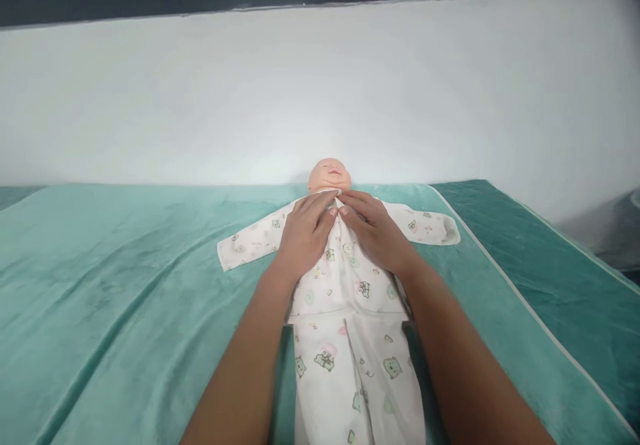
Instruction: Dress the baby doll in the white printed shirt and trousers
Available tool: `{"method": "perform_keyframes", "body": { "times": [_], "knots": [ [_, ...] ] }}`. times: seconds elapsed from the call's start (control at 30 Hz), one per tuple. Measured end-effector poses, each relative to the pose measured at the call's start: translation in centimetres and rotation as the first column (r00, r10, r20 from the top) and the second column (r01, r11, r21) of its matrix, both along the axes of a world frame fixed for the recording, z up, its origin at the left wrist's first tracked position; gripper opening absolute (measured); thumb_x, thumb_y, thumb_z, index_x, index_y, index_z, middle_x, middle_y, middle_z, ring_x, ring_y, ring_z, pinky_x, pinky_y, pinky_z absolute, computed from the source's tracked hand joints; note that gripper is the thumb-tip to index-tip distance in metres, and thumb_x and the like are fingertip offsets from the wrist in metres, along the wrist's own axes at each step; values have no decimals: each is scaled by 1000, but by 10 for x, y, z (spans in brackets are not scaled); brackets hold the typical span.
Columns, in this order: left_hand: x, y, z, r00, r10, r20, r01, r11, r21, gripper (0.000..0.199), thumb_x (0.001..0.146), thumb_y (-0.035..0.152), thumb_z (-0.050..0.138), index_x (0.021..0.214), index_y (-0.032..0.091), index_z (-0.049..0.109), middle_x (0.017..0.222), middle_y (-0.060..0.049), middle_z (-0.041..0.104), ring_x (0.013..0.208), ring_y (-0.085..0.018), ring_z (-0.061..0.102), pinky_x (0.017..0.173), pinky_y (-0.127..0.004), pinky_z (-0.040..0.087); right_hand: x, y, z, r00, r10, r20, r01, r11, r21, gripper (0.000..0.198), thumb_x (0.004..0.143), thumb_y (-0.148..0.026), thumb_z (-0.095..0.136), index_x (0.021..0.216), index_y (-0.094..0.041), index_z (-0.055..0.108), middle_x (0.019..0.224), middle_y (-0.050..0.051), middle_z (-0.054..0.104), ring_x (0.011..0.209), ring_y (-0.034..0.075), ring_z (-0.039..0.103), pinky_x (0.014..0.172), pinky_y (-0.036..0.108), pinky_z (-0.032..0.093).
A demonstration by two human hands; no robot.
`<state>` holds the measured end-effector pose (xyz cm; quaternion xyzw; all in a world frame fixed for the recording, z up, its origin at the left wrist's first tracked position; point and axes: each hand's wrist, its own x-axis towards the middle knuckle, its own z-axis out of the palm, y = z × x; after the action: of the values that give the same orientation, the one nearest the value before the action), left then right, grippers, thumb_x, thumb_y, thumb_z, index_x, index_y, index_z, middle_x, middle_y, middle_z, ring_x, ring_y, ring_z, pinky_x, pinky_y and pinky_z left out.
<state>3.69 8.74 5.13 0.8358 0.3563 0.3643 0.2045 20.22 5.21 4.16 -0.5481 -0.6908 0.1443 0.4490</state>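
Observation:
A baby doll (330, 173) lies on its back, its head at the far end near the wall. It wears a white long-sleeved top (349, 278) printed with small green bears and pink shapes. White trousers (333, 378) in the same print lie below the top's hem. My left hand (309, 232) rests on the left side of the chest, fingers stretched toward the neckline. On the other side lies my right hand (375, 228), also with fingers stretched out. The fingertips of both hands nearly meet just below the doll's neck, touching the cloth. The sleeves spread out to either side.
A teal blanket (125, 285) with some folds covers the surface beneath. To the right, past a pale edge strip, lies a darker teal cloth (565, 285). A white wall (200, 98) rises behind the doll's head. A dark shape stands at the far right edge.

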Motion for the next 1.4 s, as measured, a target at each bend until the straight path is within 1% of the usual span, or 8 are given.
{"method": "perform_keyframes", "body": {
  "times": [0.13, 0.27, 0.47, 0.63, 0.77, 0.97, 1.13, 1.4],
  "knots": [
    [1, 0, -2, 1000, -3, 0, 3, 1000, 29, 37, 101, 35, 36, 126, 29, 62, 138, 0, 59, 131, -18, 47, 113, -37, 36, 5, -1, 1, 984, 30, -175, -39, 998, -48, 36, 95, -45, 47, 121, -27, 65, 138, 3, 58, 132, 23, 48, 115, 43, 32],
    [3, 2, -7, 998, 60, 34, -61, 998, 22, 37, 100, 37, 39, 124, 25, 64, 136, -2, 60, 130, -19, 49, 113, -36, 37, 16, 1, -14, 961, -183, -209, 172, 982, -72, 40, 94, -46, 47, 119, -22, 66, 133, 7, 62, 126, 24, 53, 112, 44, 37],
    [-27, 6, -32, 961, 270, -58, -263, 958, 116, 45, 101, 35, 29, 130, 18, 60, 138, -8, 59, 134, -21, 47, 117, -40, 32, 73, -14, -66, 863, -430, 267, 442, 897, 17, 51, 96, -43, 39, 136, -16, 55, 147, 13, 49, 140, 30, 39, 117, 54, 24],
    [-96, -8, -54, 801, 473, -367, -441, 881, 171, 52, 98, 41, 33, 145, 21, 44, 154, -9, 43, 142, -30, 36, 117, -59, 23, 137, -58, -90, 719, -461, 520, 573, 816, -68, 61, 97, -46, 36, 144, -9, 44, 150, 18, 43, 139, 31, 40, 113, 48, 33],
    [-138, -19, -61, 696, 545, -467, -556, 821, 129, 63, 94, 48, 42, 150, 19, 38, 153, -12, 43, 141, -33, 38, 115, -53, 30, 154, -80, -94, 649, -461, 606, 636, 765, -99, 60, 97, -47, 36, 144, -11, 45, 149, 17, 46, 136, 31, 44, 113, 49, 34],
    [-140, -15, -62, 636, 574, -516, -582, 796, 168, 55, 97, 26, 28, 150, 15, 38, 146, -17, 51, 140, -30, 41, 113, -50, 33, 145, -82, -90, 626, -466, 625, 670, 732, -126, 61, 98, -48, 34, 146, -13, 44, 151, 15, 44, 138, 33, 42, 113, 52, 32],
    [-140, -5, -62, 638, 623, -453, -619, 765, 178, 56, 92, 11, 28, 145, 18, 46, 138, -16, 58, 135, -29, 48, 109, -47, 40, 146, -80, -89, 629, -478, 613, 676, 726, -127, 59, 96, -46, 37, 141, -9, 50, 149, 15, 47, 137, 32, 43, 115, 48, 32],
    [-147, 3, -68, 679, 678, -282, -672, 728, 133, 62, 84, 3, 39, 142, 18, 50, 156, -14, 38, 143, -31, 37, 112, -53, 38, 151, -76, -88, 660, -530, 532, 674, 731, -109, 53, 91, -42, 45, 133, -13, 59, 142, 15, 54, 130, 34, 51, 107, 49, 41]
  ]
}}
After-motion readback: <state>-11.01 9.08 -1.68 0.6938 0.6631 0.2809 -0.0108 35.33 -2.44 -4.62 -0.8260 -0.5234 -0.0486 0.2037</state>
